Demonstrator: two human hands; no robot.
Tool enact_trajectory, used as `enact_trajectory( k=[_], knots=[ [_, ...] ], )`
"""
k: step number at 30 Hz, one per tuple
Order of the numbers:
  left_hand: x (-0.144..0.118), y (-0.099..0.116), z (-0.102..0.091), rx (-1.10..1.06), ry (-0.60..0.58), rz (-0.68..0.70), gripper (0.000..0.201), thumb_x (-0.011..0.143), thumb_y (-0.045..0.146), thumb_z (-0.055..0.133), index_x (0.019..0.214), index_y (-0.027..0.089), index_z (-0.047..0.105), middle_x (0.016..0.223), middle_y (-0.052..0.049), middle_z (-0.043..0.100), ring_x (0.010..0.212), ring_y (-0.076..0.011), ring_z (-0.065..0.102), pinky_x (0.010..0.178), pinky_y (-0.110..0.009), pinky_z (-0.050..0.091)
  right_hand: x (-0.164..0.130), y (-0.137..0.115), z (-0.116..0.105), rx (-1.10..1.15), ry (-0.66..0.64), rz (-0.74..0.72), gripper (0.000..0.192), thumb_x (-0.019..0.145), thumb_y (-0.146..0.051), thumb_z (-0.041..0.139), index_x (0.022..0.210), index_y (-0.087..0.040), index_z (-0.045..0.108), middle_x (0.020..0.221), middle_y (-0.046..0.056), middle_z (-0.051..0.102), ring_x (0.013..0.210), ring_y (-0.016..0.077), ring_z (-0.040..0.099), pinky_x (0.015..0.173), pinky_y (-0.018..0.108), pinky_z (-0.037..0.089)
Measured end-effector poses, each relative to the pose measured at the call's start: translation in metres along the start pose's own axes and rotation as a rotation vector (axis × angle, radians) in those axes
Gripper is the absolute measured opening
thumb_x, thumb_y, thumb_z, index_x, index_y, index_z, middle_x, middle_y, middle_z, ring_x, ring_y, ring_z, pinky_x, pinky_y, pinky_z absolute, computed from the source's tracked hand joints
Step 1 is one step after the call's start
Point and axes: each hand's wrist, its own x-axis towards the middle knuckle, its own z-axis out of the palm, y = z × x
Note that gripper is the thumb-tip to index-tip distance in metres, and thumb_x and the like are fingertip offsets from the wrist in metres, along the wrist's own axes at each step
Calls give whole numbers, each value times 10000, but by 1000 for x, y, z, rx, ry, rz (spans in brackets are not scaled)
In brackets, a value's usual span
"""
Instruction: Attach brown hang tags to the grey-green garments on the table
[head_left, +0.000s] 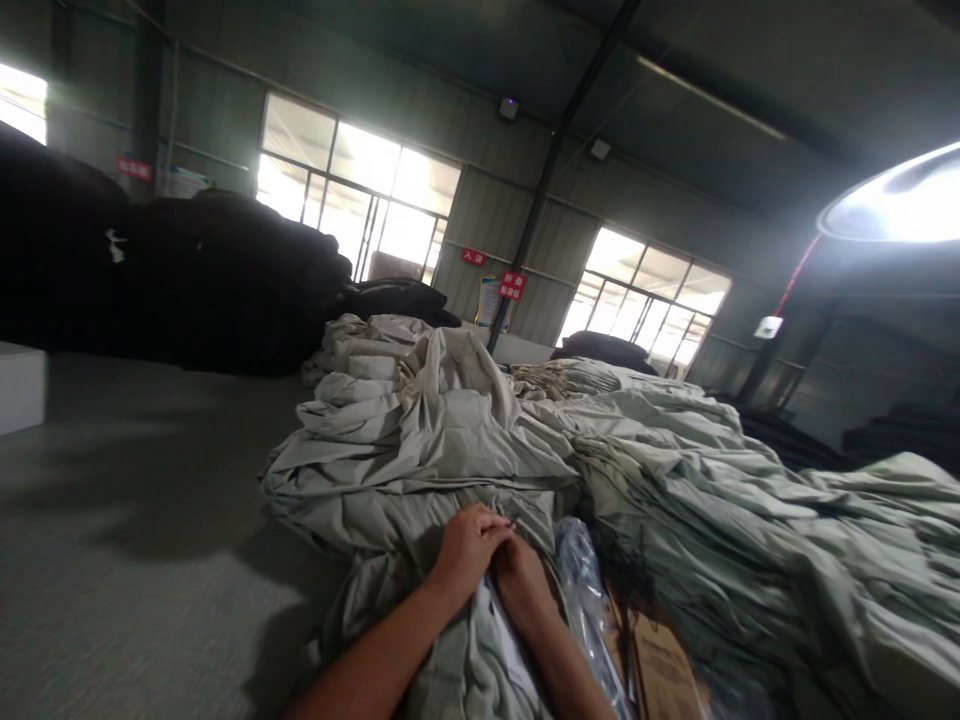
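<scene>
At the near end of the middle pile [457,440] of grey cloth, the left hand [465,540] and right hand [521,578] meet. The left hand is curled, its fingertips pinched on a small dark piece [511,523] in front of the middle pile's lowest folds. The right hand is bent in against the left; whether it also grips the piece I cannot tell. The piece is too small to show clearly which way its long axis runs.

Below the hands, a loose grey cloth [469,655] hangs from the near end of the middle pile, its long folds running toward the wearer. A white strip [514,655] lies lengthwise along it, between the forearms.

Just right of the middle pile's near end, a clear plastic bag [581,570] stretches toward the wearer; its contents cannot be made out. Beside it lie printed brown cardboard [664,665] and a tangle of dark cords [634,560]. Farther right of the middle pile spreads a second pile [757,490] of pale cloth. To its left, well apart, stands a white box [21,388], with a black heap [247,270] farther back.
</scene>
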Motion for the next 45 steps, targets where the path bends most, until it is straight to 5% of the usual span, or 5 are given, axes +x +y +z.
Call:
enact_trajectory(
  k=[7,25,30,38,45],
  knots=[
    [-2,7,-5,-30,-43,13,172,755,242,489,662,183,621,672,-1,623,715,-160,570,715,-256,421,0,-20,-30,311,260,-50,261,712,-272,520,932,-159,603,882,81,634,836,220,578,775,352,456],
    [-13,25,-13,-74,-206,47,290,761,330,373,503,205,414,470,40,395,522,-126,423,595,-250,351,3,-16,-40,883,101,63,136,593,-307,742,655,-202,681,580,-15,596,557,127,501,569,262,419],
    [-8,36,-16,-14,17,156,190,673,368,548,718,189,591,770,-22,604,785,-177,527,738,-274,381,3,-22,-51,817,367,-134,111,661,-265,700,636,-196,617,637,-18,555,619,126,501,579,242,403],
    [-3,42,-12,-324,-249,-357,386,733,451,433,443,196,444,402,59,376,406,-89,307,467,-234,238,-5,-40,-53,488,313,-490,121,770,-165,608,664,-220,627,694,0,571,715,151,517,671,279,404],
    [-3,42,-27,402,-137,-104,139,636,53,482,577,174,520,590,37,504,601,-120,484,592,-226,338,-4,-31,-45,427,168,-316,158,751,-157,557,633,-214,645,944,44,604,890,178,562,770,284,421]
  ],
)
